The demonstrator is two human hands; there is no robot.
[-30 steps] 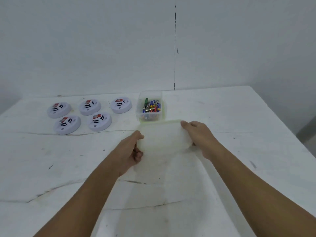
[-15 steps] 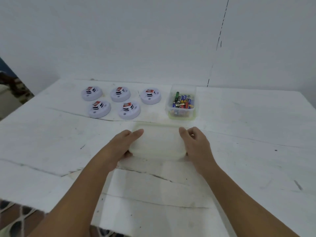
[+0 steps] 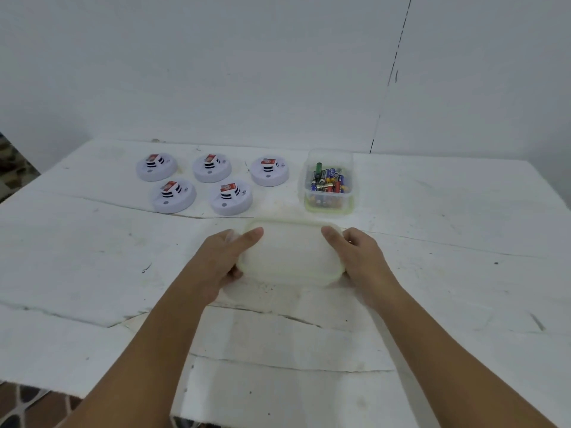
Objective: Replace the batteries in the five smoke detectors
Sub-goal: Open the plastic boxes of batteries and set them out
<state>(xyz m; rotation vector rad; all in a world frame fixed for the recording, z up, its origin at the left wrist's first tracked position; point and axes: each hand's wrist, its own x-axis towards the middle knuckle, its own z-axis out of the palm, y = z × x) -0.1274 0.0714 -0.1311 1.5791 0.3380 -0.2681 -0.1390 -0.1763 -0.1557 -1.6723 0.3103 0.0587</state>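
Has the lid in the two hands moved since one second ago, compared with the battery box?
Yes. The lid has shifted left relative to the battery box, toward the smoke detectors.

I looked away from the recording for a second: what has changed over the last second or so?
Little beyond the camera swinging. Both hands, left hand and right hand, keep their grip on the ends of the translucent rectangular plastic lid, now held a bit nearer the person. The five round white smoke detectors and the clear plastic tub of batteries stay put.
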